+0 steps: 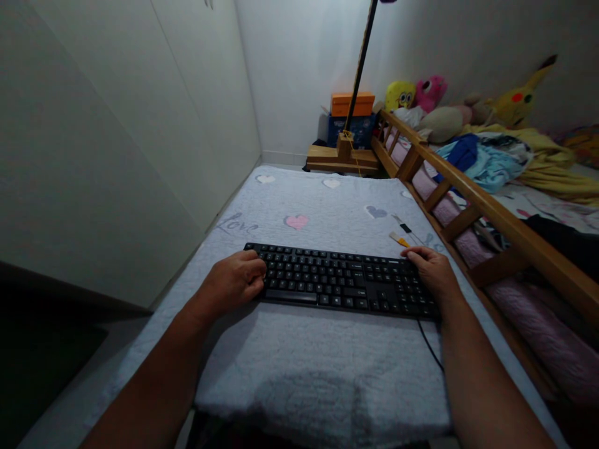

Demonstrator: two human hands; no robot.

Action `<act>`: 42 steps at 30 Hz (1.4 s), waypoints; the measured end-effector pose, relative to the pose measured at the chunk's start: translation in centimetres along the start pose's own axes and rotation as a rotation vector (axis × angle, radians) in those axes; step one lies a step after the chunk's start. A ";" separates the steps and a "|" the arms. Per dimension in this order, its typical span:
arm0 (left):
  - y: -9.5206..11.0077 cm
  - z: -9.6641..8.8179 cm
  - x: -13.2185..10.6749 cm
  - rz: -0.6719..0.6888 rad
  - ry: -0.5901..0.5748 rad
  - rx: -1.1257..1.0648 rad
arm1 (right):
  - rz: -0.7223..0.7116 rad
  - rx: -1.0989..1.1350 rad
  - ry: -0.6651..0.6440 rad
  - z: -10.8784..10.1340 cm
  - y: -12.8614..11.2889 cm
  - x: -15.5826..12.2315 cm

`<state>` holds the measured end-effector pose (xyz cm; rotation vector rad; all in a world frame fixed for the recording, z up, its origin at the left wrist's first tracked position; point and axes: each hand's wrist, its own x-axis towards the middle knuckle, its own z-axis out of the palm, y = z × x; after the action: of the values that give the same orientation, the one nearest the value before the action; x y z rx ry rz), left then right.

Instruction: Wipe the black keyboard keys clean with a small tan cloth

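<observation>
A black computer keyboard (322, 279) lies across the cloth-covered table, keys up. My left hand (239, 279) is closed on its left end, fingers curled over the edge. At the opposite end, my right hand (431, 269) grips the right edge, with its fingertips by the far corner. Just beyond those fingertips is a small flat tool with a yellow handle (402, 242) and a pale tip, partly hidden by the hand. Behind it rests a thin tool with a black grip (405, 229). A black cable (429, 343) runs from under the keyboard toward me.
A pale cloth with hearts (299, 349) covers the table. White cabinet doors (187, 112) stand left. On the right, a wooden bed rail (468, 187) borders a bed with clothes and plush toys. Behind are a wooden stand with a black pole (362, 62) and an orange box (352, 104).
</observation>
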<state>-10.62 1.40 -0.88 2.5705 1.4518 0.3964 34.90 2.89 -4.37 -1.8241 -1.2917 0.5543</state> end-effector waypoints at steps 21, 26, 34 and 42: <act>-1.9 -1.6 -0.7 -0.198 -0.067 -0.022 | 0.008 -0.002 0.001 0.0 -0.3 -0.1; -2.5 -1.6 -0.9 -0.234 -0.065 0.011 | -0.004 -0.008 0.017 0.0 -0.2 0.0; -2.8 -1.5 -0.9 -0.367 0.043 0.164 | 0.018 0.007 0.015 0.1 -0.1 -0.1; -1.4 -1.0 -0.3 -0.106 0.166 -0.108 | 0.001 0.011 0.008 0.1 0.0 0.1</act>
<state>-12.20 1.82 -0.33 2.4133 1.5662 0.6670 34.84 2.99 -4.41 -1.8163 -1.2793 0.5530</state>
